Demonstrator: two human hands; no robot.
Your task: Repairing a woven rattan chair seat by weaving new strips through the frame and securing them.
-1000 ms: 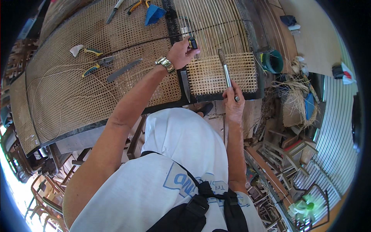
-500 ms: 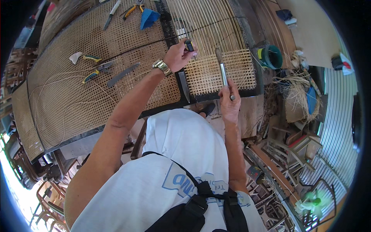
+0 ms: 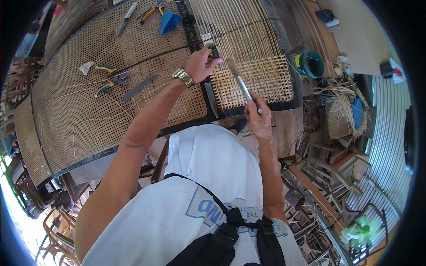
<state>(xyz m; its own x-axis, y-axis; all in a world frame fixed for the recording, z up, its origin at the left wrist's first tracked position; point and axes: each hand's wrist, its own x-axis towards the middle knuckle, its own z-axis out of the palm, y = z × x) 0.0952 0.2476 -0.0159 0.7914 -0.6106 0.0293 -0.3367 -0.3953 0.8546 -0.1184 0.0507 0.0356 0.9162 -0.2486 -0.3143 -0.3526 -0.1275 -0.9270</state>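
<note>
My left hand [image 3: 198, 66], with a metal watch at the wrist, is closed around a short tool with a black and yellow handle [image 3: 214, 51]. Its working end is hidden by my fingers and the weave. A hammer with a silver metal handle [image 3: 244, 88] is gripped in my right hand [image 3: 259, 119]. The hammer's blurred brownish head is close beside my left fingers. Below both tools is the pale cane panel [image 3: 257, 82], woven at its near part, with long loose strands at the far part. A knife blade [image 3: 211, 98] lies on the black frame between the panels.
A wide finished cane panel [image 3: 151, 106] spreads to the left, carrying pliers [image 3: 111, 83], another blade [image 3: 141, 85], a knife [image 3: 128, 17], yellow-black pliers [image 3: 150, 13] and a blue piece [image 3: 170, 22]. At right stand a green bucket [image 3: 314, 65] and a pile of cane scraps [image 3: 339, 106].
The hammer's head has swung left, toward the tool in my left hand, and my right hand has moved slightly left. My left hand has shifted a little left with its tool.
</note>
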